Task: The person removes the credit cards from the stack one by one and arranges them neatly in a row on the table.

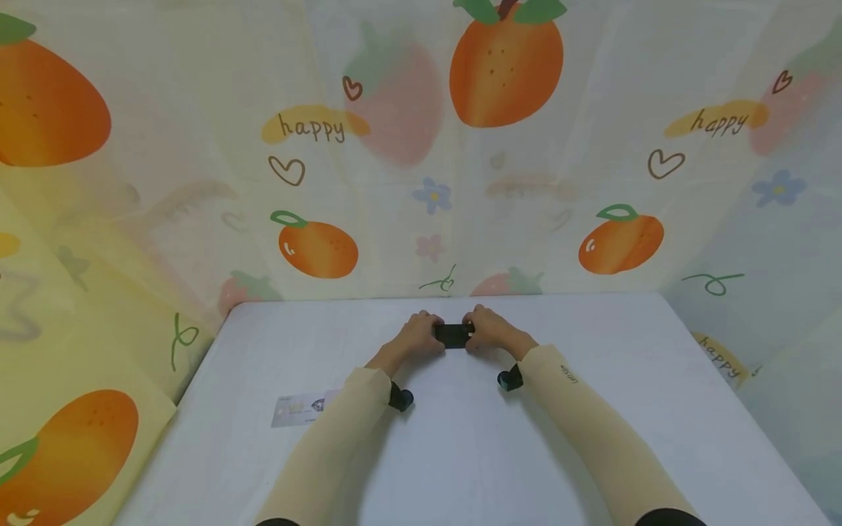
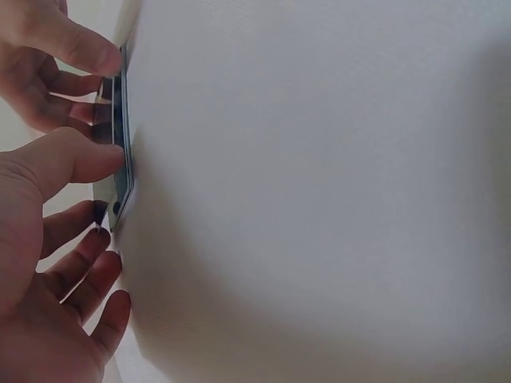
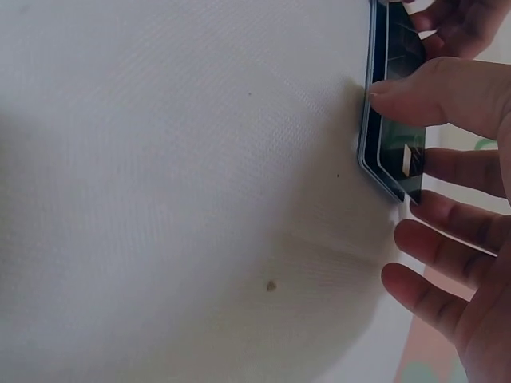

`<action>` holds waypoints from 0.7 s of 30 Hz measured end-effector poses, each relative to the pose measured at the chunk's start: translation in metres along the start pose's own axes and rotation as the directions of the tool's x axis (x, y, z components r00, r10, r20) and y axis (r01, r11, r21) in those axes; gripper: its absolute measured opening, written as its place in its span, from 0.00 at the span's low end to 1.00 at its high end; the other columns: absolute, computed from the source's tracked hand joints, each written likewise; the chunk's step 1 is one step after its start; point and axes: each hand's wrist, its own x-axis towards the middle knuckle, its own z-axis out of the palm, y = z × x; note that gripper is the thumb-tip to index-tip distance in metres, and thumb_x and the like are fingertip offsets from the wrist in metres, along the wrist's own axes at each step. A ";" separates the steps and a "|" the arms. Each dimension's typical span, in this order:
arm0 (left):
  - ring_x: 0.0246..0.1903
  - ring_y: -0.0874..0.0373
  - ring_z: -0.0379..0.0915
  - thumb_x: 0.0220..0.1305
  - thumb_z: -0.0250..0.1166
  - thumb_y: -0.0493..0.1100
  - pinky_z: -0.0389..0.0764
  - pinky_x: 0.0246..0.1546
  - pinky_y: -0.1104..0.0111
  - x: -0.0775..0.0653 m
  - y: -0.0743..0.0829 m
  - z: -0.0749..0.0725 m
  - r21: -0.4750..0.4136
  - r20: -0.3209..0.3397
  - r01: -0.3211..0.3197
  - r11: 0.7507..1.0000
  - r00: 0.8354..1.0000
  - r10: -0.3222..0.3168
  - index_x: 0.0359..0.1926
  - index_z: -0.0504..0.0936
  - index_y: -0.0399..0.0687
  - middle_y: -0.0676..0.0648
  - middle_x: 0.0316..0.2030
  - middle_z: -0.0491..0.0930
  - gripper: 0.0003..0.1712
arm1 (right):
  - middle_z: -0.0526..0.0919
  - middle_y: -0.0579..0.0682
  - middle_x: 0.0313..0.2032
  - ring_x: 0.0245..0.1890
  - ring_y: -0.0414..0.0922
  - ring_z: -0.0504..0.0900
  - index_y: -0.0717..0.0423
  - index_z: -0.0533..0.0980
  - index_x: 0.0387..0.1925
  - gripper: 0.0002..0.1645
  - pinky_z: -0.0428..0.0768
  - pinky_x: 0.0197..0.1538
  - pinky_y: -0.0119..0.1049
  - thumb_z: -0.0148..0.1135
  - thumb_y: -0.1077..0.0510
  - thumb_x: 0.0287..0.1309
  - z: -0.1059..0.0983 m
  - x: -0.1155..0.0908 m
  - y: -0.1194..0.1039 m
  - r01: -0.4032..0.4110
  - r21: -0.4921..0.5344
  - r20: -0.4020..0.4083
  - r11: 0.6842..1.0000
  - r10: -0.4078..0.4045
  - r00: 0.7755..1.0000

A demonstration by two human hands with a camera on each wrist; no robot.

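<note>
Near the far edge of the table, both hands hold a dark, flat, glossy smartphone (image 1: 452, 336) by its two ends. My left hand (image 1: 423, 334) pinches the left end, thumb on the near edge. At the opposite end, my right hand (image 1: 488, 330) grips in the same way. In the left wrist view the phone (image 2: 122, 120) is seen edge-on, thin layers showing along its side. The right wrist view shows its shiny dark face (image 3: 403, 120) with a pale reflection. Several fingers of each hand spread beyond its corners.
A pale printed card or packet (image 1: 296, 410) lies on the white-covered table (image 1: 454, 438), partly behind the left sleeve (image 1: 335, 438). A fruit-patterned curtain (image 1: 395, 219) hangs behind the far edge and along both sides. Small black cameras sit at both wrists.
</note>
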 end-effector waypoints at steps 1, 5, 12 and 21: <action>0.56 0.49 0.65 0.55 0.71 0.45 0.69 0.62 0.54 0.000 -0.001 0.000 -0.007 -0.002 0.001 1.000 1.000 -0.001 0.62 0.75 0.46 0.42 0.56 0.72 0.32 | 0.73 0.58 0.51 0.51 0.52 0.73 0.60 0.74 0.58 0.32 0.71 0.63 0.49 0.71 0.57 0.51 0.000 0.000 -0.001 0.000 0.001 -0.002 1.000 0.000 1.000; 0.56 0.50 0.65 0.55 0.71 0.44 0.69 0.63 0.55 -0.001 -0.004 0.002 -0.016 -0.014 -0.006 1.000 1.000 0.006 0.62 0.75 0.46 0.43 0.56 0.72 0.32 | 0.73 0.58 0.52 0.52 0.52 0.73 0.60 0.74 0.58 0.32 0.71 0.64 0.49 0.72 0.57 0.51 0.001 -0.003 -0.003 0.006 0.008 -0.015 1.000 -0.005 1.000; 0.54 0.51 0.66 0.52 0.73 0.44 0.70 0.61 0.56 -0.008 -0.008 0.001 -0.040 -0.023 -0.032 0.999 0.999 0.031 0.61 0.76 0.45 0.43 0.54 0.74 0.34 | 0.75 0.58 0.50 0.51 0.51 0.74 0.61 0.75 0.56 0.31 0.73 0.61 0.48 0.73 0.57 0.49 0.006 -0.009 -0.003 0.045 0.006 -0.048 0.999 -0.045 0.998; 0.52 0.51 0.67 0.52 0.73 0.44 0.71 0.58 0.57 -0.013 -0.012 0.000 -0.054 -0.033 -0.055 0.997 0.998 0.053 0.60 0.77 0.46 0.44 0.52 0.75 0.33 | 0.75 0.58 0.48 0.50 0.51 0.74 0.62 0.76 0.55 0.31 0.73 0.60 0.48 0.73 0.56 0.49 0.008 -0.015 -0.002 0.091 0.032 -0.089 0.995 -0.088 0.992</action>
